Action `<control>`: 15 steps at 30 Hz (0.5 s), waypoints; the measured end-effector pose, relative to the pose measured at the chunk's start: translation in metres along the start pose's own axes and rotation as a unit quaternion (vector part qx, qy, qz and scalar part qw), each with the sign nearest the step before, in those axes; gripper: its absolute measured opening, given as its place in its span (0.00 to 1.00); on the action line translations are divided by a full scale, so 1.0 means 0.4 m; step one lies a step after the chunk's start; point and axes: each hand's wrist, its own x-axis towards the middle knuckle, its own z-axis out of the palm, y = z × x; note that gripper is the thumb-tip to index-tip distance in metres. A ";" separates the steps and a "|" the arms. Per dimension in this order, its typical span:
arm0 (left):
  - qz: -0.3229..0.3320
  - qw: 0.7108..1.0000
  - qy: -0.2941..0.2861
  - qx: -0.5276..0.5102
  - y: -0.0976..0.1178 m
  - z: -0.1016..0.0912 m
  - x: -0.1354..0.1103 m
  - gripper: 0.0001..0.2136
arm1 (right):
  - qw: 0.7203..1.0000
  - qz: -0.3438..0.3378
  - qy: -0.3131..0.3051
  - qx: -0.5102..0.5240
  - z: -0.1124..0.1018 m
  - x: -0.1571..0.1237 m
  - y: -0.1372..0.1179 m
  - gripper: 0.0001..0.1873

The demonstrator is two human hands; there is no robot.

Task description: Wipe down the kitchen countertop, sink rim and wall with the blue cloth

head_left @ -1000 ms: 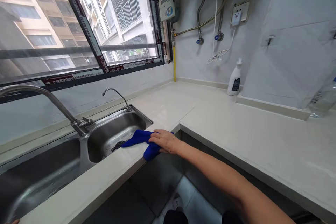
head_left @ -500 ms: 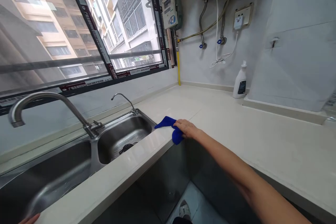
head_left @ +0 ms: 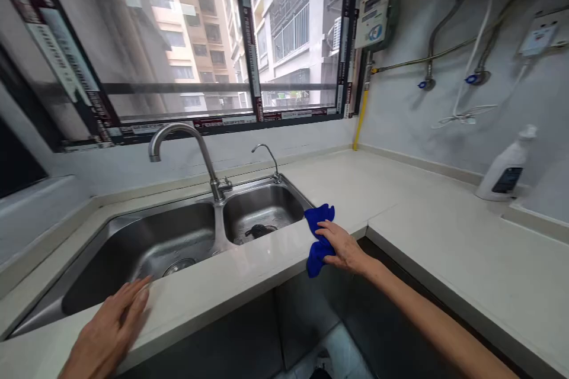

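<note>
Blue cloth pinned at the counter edge under the right hand
Fingers are curled onto it; the left hand, spread flat, lies well apart

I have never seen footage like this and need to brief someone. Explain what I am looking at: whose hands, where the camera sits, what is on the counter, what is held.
There is no machine here: a person works with bare hands, and the single camera is worn on the head, looking forward and down. The right hand presses a blue cloth on the front edge of a pale counter, beside the smaller basin of a steel double sink; part of the cloth hangs over the edge. The left hand rests open and flat on the counter in front of the larger basin, holding nothing. A tall tap stands between the basins. A white bottle stands by the wall at the right.
</note>
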 end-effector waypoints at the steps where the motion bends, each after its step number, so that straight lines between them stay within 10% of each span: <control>1: -0.005 1.000 0.005 -0.003 0.015 -0.005 -0.008 0.29 | 1.000 -0.005 -0.003 -0.002 0.014 0.006 -0.027 0.37; 6: 0.121 0.977 0.164 -0.065 0.106 -0.016 -0.110 0.17 | 0.999 -0.038 -0.022 0.003 0.087 0.051 -0.213 0.40; 11: 0.220 0.948 0.189 -0.128 0.247 0.007 -0.313 0.16 | 0.995 -0.087 -0.047 0.020 0.151 0.110 -0.453 0.40; 15: 0.099 0.950 0.201 -0.218 0.325 0.063 -0.473 0.15 | 0.986 -0.143 -0.079 0.043 0.190 0.154 -0.621 0.37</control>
